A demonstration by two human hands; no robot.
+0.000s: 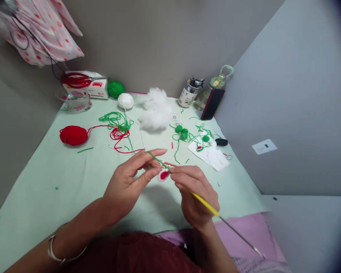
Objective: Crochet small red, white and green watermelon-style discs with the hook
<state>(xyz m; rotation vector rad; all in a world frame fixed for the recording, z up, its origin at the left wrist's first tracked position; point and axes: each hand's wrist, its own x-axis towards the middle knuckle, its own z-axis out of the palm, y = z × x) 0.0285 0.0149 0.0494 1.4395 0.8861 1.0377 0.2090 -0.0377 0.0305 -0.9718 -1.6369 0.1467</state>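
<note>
My left hand (133, 176) pinches a small crocheted piece (164, 174) between thumb and fingers. The piece has a red centre and a white edge. Green yarn (156, 156) runs over the raised left index finger toward the piece. My right hand (197, 189) is closed round a crochet hook (206, 204) with a yellow grip, its metal shaft pointing down to the right. The hook's working tip is close to the crocheted piece and partly hidden by fingers and yarn.
Behind my hands are loose green yarn (113, 119), a red yarn ball (74, 135), a white yarn ball (125, 101) and white stuffing (155, 110). Small green crocheted balls (183, 133) and white paper (216, 159) lie right. A phone (213, 104) leans against a bottle (203, 99).
</note>
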